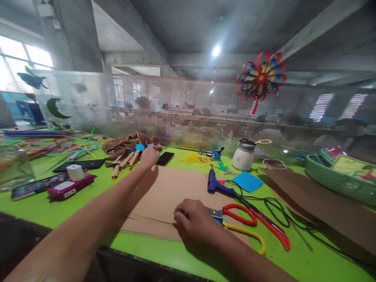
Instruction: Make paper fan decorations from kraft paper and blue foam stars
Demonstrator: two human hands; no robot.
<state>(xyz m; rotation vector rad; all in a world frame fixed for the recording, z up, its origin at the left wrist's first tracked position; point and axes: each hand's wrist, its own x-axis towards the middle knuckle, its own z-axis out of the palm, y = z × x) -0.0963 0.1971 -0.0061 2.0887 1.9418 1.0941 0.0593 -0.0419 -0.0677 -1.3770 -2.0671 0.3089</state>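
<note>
My left hand (149, 156) is stretched far across the table to a bundle of brown crinkled paper (129, 143) with rolled paper stems (125, 163). Its fingers are closed beside a blue paper flower (140, 147); what they pinch, if anything, is hidden. Under both arms lies a sheet of brown paper (176, 184). My right hand (192, 219) rests near the sheet's front edge with curled fingers, at the end of a thin dark line; I cannot make out what it holds. Partly behind that hand are scissors (237, 217) with one red and one yellow handle.
A blue glue gun (216, 182) with a looping black cord lies right of the sheet, near red-handled pliers (273, 229) and a blue paper square (247, 181). Phones, a purple power strip (70, 187), a white jar (243, 156) and a green basket (340, 178) stand around.
</note>
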